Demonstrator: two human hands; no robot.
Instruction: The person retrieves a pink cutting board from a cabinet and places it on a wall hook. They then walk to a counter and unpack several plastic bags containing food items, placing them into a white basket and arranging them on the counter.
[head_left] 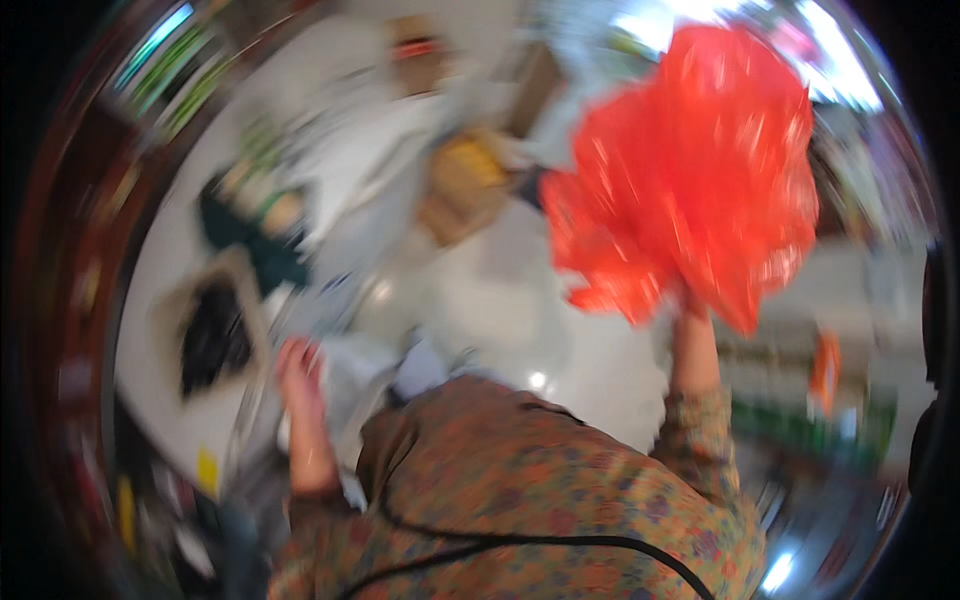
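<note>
A large crumpled red plastic bag (690, 170) billows out in front of me on the right. My right hand (692, 303), arm reaching forward, is closed on its lower part, and the bag covers most of the fingers. Low on the left, my left hand (302, 375) is smeared by motion, so its fingers cannot be made out. Beside it hangs whitish see-through plastic (350, 385); whether the hand touches it is unclear.
A pale square bin (165, 310) with a black liner stands at the left. Beyond are a dark green bag (235, 230), a cardboard box (465, 185) and a brown carton (415, 60) on the light floor. Blurred shelves with goods (810, 400) line the right.
</note>
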